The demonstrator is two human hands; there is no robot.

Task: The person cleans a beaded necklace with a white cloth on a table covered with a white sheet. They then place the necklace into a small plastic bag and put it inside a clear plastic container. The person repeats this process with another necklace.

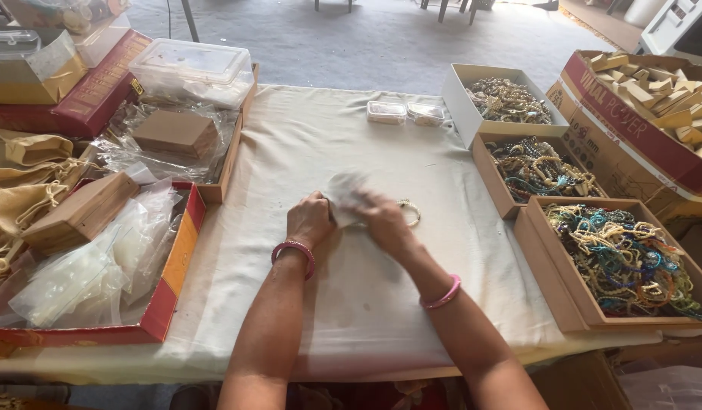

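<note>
Both hands meet mid-counter (pixel 351 319) on a small clear pouch (pixel 343 190): left hand (pixel 309 219) fisted, pinching its near edge; right hand (pixel 381 216) blurred, fingers closed over it. Beaded bracelet (pixel 408 209) lies just right of the right hand, touching the cloth, nearer that hand

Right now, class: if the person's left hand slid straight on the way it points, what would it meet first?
The left hand points up and right, so it would first meet the small clear bag it already touches. The blurred right hand lies just beyond; depth is unclear.
</note>
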